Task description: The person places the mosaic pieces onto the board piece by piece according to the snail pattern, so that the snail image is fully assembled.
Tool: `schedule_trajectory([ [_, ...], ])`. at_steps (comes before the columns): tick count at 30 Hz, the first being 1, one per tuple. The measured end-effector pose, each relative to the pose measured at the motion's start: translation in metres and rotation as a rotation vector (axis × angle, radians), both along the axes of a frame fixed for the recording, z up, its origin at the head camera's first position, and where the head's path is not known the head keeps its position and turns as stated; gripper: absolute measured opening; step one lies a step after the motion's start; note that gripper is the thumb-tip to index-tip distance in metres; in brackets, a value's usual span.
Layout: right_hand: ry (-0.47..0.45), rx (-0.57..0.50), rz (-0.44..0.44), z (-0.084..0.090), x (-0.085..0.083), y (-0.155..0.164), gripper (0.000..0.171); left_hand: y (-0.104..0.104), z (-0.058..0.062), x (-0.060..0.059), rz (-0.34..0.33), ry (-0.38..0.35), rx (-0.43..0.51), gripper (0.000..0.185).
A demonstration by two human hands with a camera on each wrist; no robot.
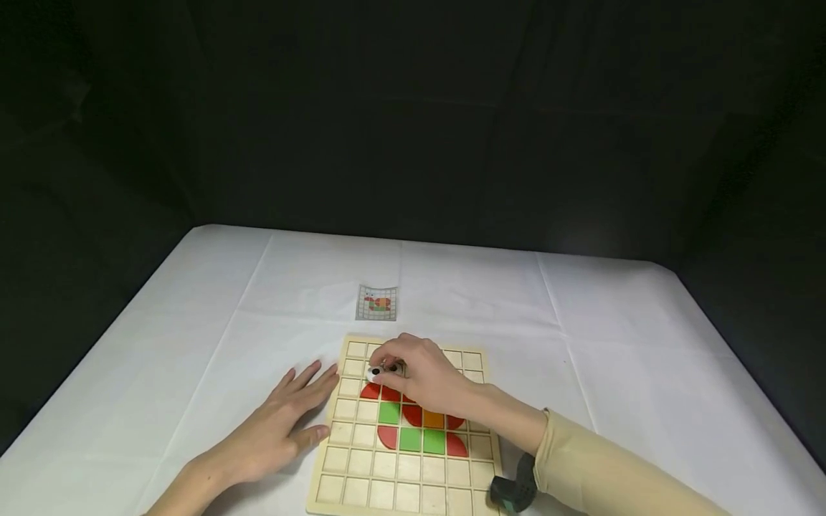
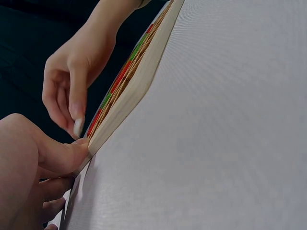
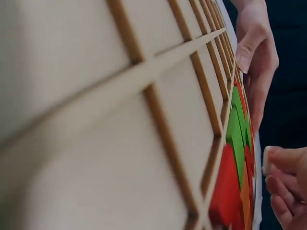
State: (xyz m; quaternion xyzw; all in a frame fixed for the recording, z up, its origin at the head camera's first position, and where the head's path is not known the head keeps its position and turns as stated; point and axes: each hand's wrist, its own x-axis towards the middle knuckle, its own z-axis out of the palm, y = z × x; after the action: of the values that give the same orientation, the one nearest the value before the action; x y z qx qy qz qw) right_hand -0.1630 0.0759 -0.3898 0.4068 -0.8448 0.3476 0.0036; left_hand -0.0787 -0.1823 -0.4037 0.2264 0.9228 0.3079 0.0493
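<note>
While the left hand (image 1: 284, 423) lies spread, only the head view shows the right hand (image 1: 419, 376) pinching a white piece (image 1: 374, 372).

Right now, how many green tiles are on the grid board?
3 green tiles on the wooden grid board: one in the upper coloured row, two side by side below. The right hand may hide others.

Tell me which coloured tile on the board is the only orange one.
The orange tile sits in the row of the upper green tile, just below the right hand. Every other coloured tile on the board is red or green.
</note>
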Motion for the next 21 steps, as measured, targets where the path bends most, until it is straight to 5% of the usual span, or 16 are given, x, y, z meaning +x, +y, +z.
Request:
schedule_trajectory([
  [10, 0.192, 0.019, 0.031, -0.012, -0.008, -0.004, 0.014, 0.002, 0.001, -0.004, -0.008, 0.001, -0.007, 0.067],
  [21, 0.213, -0.020, 0.002, -0.021, -0.005, -0.004, 0.016, 0.002, 0.000, -0.003, -0.009, -0.003, -0.011, 0.068],
])
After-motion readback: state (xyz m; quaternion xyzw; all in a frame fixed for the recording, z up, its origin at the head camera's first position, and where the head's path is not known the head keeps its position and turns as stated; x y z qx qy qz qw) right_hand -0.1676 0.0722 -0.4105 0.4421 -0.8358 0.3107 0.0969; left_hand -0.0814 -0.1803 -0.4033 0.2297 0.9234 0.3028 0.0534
